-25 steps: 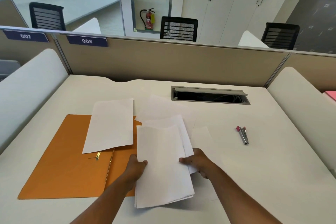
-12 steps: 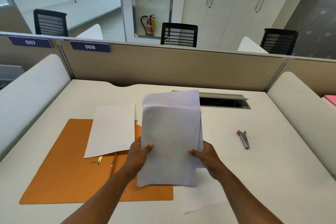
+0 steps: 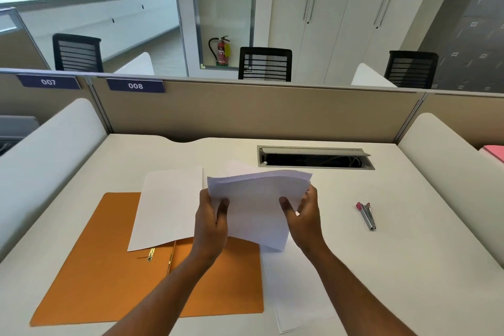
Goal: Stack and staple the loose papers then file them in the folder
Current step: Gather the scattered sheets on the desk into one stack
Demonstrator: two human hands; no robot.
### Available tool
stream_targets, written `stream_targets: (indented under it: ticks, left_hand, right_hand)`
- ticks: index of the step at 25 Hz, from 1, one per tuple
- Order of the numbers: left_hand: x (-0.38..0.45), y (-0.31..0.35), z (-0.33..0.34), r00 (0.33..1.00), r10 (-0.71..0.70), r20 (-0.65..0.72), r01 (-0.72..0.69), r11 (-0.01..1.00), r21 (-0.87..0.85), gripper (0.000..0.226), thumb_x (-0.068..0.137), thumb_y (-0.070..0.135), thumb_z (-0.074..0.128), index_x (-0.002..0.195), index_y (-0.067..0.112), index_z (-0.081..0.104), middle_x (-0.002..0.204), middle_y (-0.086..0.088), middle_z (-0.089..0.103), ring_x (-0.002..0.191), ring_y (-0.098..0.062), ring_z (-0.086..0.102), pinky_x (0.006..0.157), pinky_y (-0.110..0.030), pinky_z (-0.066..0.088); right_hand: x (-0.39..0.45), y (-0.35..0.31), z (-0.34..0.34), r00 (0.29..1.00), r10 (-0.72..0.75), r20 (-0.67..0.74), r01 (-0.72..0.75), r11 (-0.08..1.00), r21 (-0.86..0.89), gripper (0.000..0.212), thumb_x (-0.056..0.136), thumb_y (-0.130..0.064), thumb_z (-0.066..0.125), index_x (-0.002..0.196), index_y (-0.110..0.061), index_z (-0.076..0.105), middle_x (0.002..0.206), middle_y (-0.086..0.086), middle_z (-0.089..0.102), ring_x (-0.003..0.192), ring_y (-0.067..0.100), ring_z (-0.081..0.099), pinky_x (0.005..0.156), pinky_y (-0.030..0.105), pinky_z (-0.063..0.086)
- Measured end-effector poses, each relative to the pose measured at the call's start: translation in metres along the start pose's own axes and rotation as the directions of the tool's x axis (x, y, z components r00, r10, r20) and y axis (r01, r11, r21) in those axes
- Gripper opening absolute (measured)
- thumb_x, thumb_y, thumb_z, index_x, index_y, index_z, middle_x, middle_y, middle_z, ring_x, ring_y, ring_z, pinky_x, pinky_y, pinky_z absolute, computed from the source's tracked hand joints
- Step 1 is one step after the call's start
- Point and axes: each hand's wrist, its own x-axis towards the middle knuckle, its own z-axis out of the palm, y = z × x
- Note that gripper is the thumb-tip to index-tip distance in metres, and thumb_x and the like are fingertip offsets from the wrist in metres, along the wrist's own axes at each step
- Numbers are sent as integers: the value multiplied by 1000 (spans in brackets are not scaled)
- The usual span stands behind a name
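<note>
Both forearms are bare from the lower frame edge to the wrists, with no sleeve, watch or glove in view, and the left hand (image 3: pixel 211 222) and right hand (image 3: pixel 305 215) are likewise uncovered, with short, unpainted thumbnails and nothing visibly worn on the fingers.

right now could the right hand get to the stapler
Probably yes, but not at once: the stapler lies in the open on the desk to the right hand's side, nothing between them. That hand is gripping the paper stack and must let go first.
</note>
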Motion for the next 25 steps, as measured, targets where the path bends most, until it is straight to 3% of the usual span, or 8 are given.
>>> stream_targets:
  ticks: [3, 6, 8, 13, 16, 19, 22, 25]
  left_hand:
    - [-3, -3, -1, 1000, 7, 13, -7, 1000, 16, 24, 101, 15, 46, 118, 31, 38, 103, 7, 57, 93, -4, 61, 63, -17, 56]
    - [-1, -5, -2, 1000, 6, -25, -5, 1000, 28, 14, 101, 23, 45, 111, 29, 37, 98, 6, 57, 83, -9, 63, 57, -24, 58]
    - [-6, -14, -4, 999, -44, -15, 44, 999, 29, 14, 100, 28, 45, 111, 25, 36, 99, 5, 57, 83, -8, 65, 56, -26, 59]
    - [-46, -48, -2, 970, -225, 87, 220, 973, 66, 24, 102, 14, 46, 109, 36, 38, 104, 4, 57, 93, -11, 64, 61, -29, 61]
    - [-49, -54, -2, 962, -268, 54, 260, 958, 125, 23, 102, 9, 43, 111, 29, 40, 98, 2, 59, 84, -18, 65, 54, -24, 57]
    - [-38, -61, -11, 932, -362, -24, 360, 913, 190, 19, 102, 8, 41, 111, 25, 36, 96, 2, 59, 76, -16, 66, 50, -23, 54]
    - [-37, -72, -23, 893, -451, -11, 433, 852, 294, 21, 101, 5, 41, 112, 23, 35, 99, 0, 58, 79, -13, 62, 54, -22, 49]
    - [-48, -84, -30, 831, -556, 20, 522, 790, 322, 27, 97, -3, 41, 116, 16, 38, 105, -6, 57, 87, -14, 58, 61, -26, 48]
  right_hand:
    - [-6, 4, 12, 997, 53, -53, -56, 996, -63, 33, 99, -26, 65, 128, -30, 50, 118, -2, 66, 109, 22, 65, 91, 43, 60]
    - [-7, 6, 18, 995, 7, -97, -11, 999, -43, 20, 98, -36, 64, 111, -44, 51, 106, -16, 65, 99, 15, 67, 72, 20, 57]
    - [-11, 17, 22, 997, 32, -69, -34, 999, -34, 27, 96, -39, 65, 116, -45, 47, 109, -22, 61, 99, 11, 65, 69, 15, 55]
    - [-38, 73, 23, 987, 163, 15, -161, 984, -71, 27, 99, -23, 63, 121, -37, 53, 115, -7, 68, 109, 20, 67, 97, 46, 58]
    - [-34, 80, 18, 984, 175, 36, -163, 962, -221, 36, 96, -15, 62, 119, -39, 48, 117, -11, 64, 115, 21, 64, 95, 36, 55]
    - [-27, 91, 7, 975, 216, 51, -164, 858, -486, 57, 86, -9, 63, 139, -23, 46, 140, -1, 52, 133, 24, 50, 107, 37, 45]
    - [-30, 110, -10, 951, 306, 56, -166, 651, -741, 67, 91, -37, 65, 150, -20, 37, 159, 5, 35, 148, 28, 32, 117, 40, 35]
    - [-37, 128, -18, 937, 341, 72, -124, 519, -846, 80, 91, -59, 56, 156, -22, 28, 169, 1, 17, 157, 26, 12, 124, 42, 24]
